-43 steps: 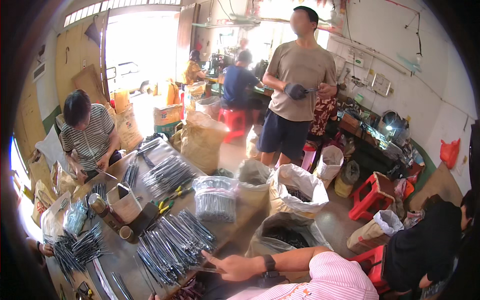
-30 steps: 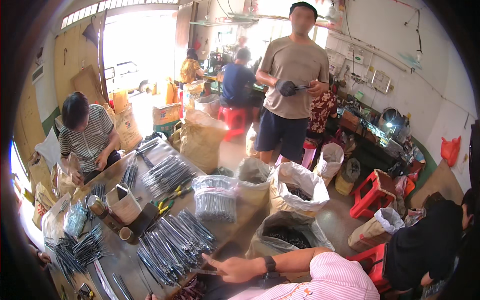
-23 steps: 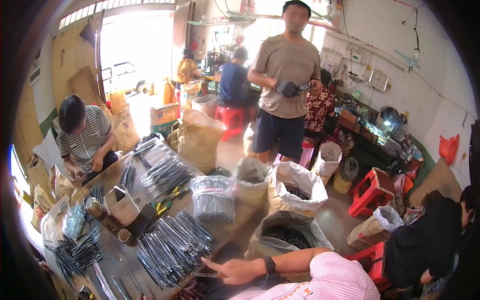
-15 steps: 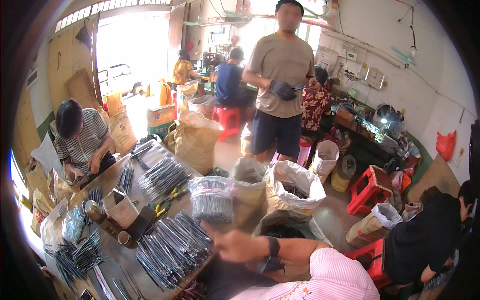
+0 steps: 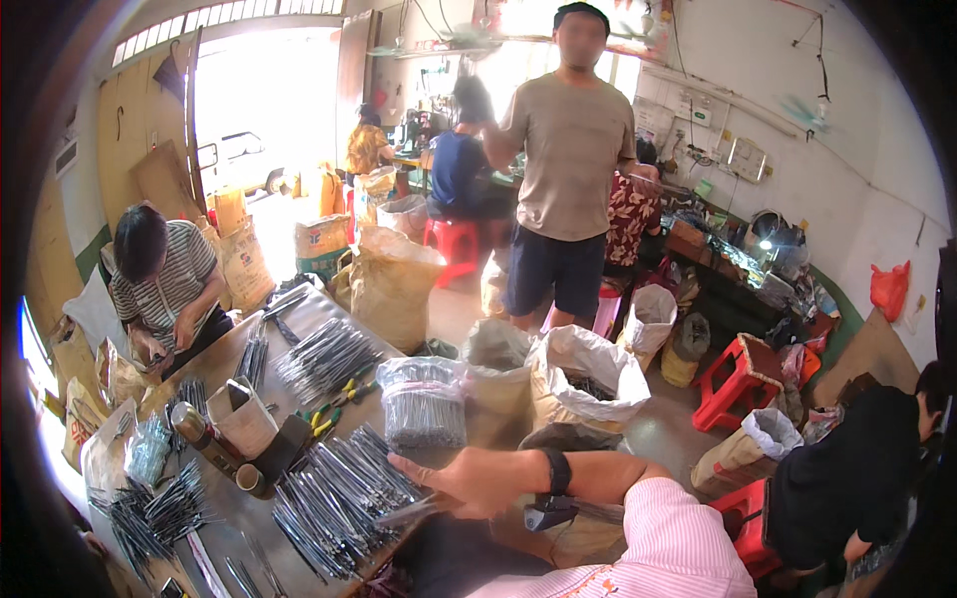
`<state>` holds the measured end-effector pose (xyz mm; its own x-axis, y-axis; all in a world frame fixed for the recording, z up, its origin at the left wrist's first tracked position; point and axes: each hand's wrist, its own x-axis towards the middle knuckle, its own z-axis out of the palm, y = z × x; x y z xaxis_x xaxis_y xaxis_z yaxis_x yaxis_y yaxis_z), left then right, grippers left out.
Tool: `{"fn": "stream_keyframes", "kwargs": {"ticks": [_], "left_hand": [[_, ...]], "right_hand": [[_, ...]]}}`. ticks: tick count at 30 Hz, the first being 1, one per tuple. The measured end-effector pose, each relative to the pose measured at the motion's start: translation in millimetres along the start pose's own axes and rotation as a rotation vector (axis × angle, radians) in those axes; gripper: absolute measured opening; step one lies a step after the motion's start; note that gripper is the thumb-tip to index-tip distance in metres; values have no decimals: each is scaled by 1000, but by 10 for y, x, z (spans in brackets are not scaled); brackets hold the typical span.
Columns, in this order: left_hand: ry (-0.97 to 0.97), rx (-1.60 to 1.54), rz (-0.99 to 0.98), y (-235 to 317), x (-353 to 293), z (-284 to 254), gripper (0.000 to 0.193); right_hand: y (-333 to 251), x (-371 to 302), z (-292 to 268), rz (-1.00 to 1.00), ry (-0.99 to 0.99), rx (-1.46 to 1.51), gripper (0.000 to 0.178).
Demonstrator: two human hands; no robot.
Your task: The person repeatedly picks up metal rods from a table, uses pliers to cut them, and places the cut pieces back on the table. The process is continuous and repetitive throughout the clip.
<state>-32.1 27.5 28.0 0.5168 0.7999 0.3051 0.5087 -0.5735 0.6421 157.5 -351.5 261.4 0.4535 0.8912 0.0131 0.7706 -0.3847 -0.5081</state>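
From the lower right, my right arm in a pink striped sleeve bends across to the table. My right hand (image 5: pixel 474 483), blurred and wearing a black wristband (image 5: pixel 556 470), is at the table's near right edge. Its index finger points left, over a pile of thin dark metal rods (image 5: pixel 344 498). A thin grey strip (image 5: pixel 411 511), smeared by motion, sticks out below that finger and seems held by the other fingers, which are curled. Under my wrist hangs a small dark device (image 5: pixel 550 516). My left hand is not in view.
On the table (image 5: pixel 394 399) lie pliers (image 5: pixel 329 414), more rod piles (image 5: pixel 327 357), a plastic-wrapped bundle (image 5: pixel 423 404) and a thermos (image 5: pixel 194 427). Open sacks (image 5: pixel 588 374) line its right side. A seated person (image 5: pixel 164 284) works across it; another person (image 5: pixel 573 159) stands beyond.
My right hand has shifted slightly left over the near pile's edge, and the grey strip now shows below it. The standing person's arm on the left has lifted.
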Motion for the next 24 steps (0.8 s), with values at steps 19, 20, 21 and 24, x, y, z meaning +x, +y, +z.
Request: {"fn": "stream_keyframes", "kwargs": {"ticks": [19,20,21,24], "left_hand": [[174,154,107,-7,-66,114,24],[187,170,107,-24,-67,131,24],[196,190,106,-65,-78,150,23],[210,212,98,-199,-101,278,23]], "right_hand": [[42,539,13,8,593,146,92],[99,591,-82,56,674,174,92],[186,685,-216,71,772,317,91],[327,1008,-500,75,942,952,73]]}}
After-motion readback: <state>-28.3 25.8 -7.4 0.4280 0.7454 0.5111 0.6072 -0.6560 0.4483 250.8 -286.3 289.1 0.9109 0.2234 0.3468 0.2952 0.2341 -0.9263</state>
